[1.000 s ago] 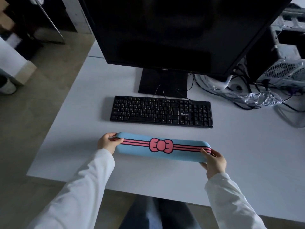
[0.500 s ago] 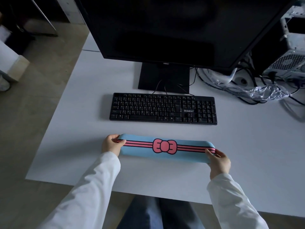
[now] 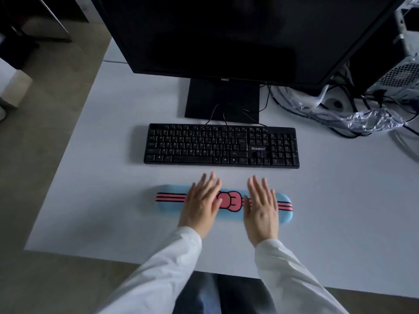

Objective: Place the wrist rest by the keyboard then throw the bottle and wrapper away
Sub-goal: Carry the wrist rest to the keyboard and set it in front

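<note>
A blue wrist rest [image 3: 169, 200] with pink stripes and a pink bow lies flat on the white desk [image 3: 102, 177], a short gap in front of the black keyboard [image 3: 222, 146]. My left hand [image 3: 201, 202] is spread flat over the rest just left of the bow, fingers apart. My right hand [image 3: 260, 207] lies the same way just right of the bow. Neither hand grips anything. A crumpled clear plastic wrapper [image 3: 371, 120] sits among the cables at the back right. No bottle is in view.
A black monitor [image 3: 226, 37] on its stand [image 3: 222, 100] rises behind the keyboard. Cables [image 3: 294, 109] and a computer case [image 3: 403, 78] crowd the back right. The desk's left edge drops to a tan floor [image 3: 34, 177].
Both hands let go of the ends of the wrist rest and moved inward over its middle, now open and flat. The rest lies on the desk, a little nearer the keyboard.
</note>
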The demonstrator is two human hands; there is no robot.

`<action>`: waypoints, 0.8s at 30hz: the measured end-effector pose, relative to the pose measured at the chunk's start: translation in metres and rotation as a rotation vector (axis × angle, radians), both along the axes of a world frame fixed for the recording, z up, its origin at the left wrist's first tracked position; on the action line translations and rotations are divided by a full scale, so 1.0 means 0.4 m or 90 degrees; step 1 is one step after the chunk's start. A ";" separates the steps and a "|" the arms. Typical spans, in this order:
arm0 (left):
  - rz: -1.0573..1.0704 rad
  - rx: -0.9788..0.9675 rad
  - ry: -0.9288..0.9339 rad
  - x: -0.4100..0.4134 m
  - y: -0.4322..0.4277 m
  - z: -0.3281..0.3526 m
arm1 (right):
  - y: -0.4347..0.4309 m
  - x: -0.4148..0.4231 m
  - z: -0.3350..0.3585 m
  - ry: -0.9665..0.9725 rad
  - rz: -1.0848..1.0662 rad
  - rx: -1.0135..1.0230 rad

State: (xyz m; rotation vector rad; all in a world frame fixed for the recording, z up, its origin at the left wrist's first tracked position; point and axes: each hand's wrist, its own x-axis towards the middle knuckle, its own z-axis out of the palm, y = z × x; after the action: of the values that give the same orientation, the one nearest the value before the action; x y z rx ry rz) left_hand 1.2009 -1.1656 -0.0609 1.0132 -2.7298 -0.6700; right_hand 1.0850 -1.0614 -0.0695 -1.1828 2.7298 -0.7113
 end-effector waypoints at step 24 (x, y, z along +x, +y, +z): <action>0.094 -0.144 -0.131 0.112 -0.051 -0.127 | 0.038 -0.031 -0.098 0.062 0.099 0.144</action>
State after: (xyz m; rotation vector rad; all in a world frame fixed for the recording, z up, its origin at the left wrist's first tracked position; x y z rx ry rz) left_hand 1.2458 -1.1859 -0.1115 1.2716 -2.7812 -0.2391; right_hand 1.0727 -1.0462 -0.1089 -1.3859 2.6665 -0.3252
